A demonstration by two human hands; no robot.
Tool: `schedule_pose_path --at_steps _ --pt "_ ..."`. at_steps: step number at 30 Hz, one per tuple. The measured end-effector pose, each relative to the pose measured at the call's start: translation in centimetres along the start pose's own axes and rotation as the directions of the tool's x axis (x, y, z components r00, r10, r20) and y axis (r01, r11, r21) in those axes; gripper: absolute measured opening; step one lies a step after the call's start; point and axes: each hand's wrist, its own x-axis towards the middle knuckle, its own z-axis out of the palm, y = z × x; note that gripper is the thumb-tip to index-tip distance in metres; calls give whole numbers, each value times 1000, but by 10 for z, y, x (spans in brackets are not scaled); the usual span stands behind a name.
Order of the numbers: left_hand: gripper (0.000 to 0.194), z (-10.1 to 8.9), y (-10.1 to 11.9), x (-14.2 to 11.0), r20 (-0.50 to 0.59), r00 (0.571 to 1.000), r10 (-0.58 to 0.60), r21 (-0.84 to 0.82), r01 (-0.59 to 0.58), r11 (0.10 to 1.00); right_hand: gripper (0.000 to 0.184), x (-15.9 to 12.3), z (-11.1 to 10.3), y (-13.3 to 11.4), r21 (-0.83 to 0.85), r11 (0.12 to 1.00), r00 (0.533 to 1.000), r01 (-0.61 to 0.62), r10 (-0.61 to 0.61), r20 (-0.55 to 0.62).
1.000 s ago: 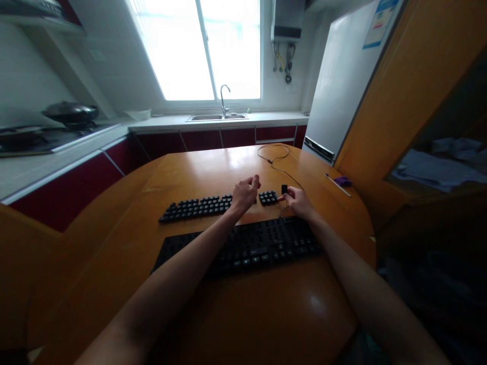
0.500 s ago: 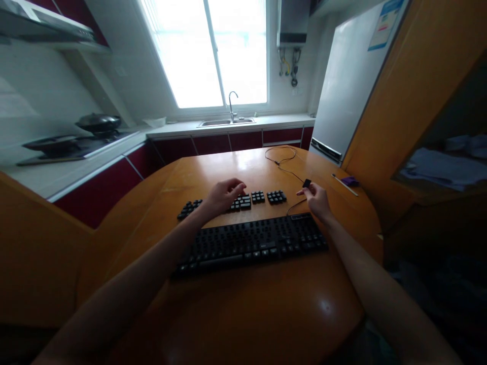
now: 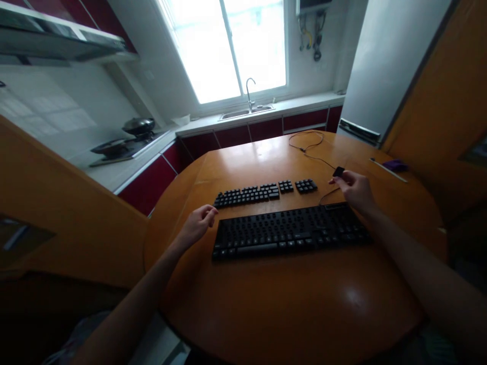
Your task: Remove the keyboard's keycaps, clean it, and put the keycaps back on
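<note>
A black keyboard [image 3: 266,249] lies on the table, most of its upper rows stripped of keycaps and the bottom row still capped. Behind it, loose black keycaps [image 3: 247,195] are laid out in groups: a long block on the left and two smaller blocks to its right. My left hand [image 3: 198,223] is by the left end of the keycap block and the keyboard's left corner, its fingers curled together; whatever they might hold is hidden. Over the keyboard's right end, my right hand [image 3: 355,188] pinches a small black square piece [image 3: 338,172] between thumb and fingers.
A thin cable [image 3: 306,146] loops across the far part of the wooden table [image 3: 274,294]. To the right lie a thin white stick [image 3: 388,170] and a purple cloth [image 3: 395,165]. Beyond are a sink [image 3: 236,115], a stove [image 3: 140,147] and a fridge [image 3: 395,66].
My left hand has moved left, off the keycap block, which now shows in full. My right hand still pinches the black piece. The view has turned left and tilted down.
</note>
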Motion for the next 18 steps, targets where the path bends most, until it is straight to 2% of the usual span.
schedule_pose_path --at_steps 2,4,6,8,13,16,18 --pt "36 -2 -16 -9 11 997 -70 -8 70 997 24 -1 0 0 -22 1000 1000 -7 7 -1" --pt "38 -1 -28 -17 82 988 -131 -23 133 991 25 -3 1 -1 -45 999 1000 -22 22 -5" --pt "38 2 -32 -24 181 971 -153 -73 169 983 25 -6 1 -2 -66 997 1000 -31 31 -5" --pt "37 6 -31 -30 233 963 -137 -129 171 977 25 -8 2 -4 -79 996 1000 -28 28 -2" --pt "29 12 -16 -43 168 981 -100 -118 120 986 23 -9 1 -6 -81 996 999 -47 48 5" --pt "26 9 -12 -50 186 980 -76 -122 100 987 19 -10 -1 -12 -73 995 998 -65 64 -19" --pt "28 7 -12 -55 173 985 -21 -113 41 993 15 -12 -1 -21 -71 995 997 -72 70 -34"
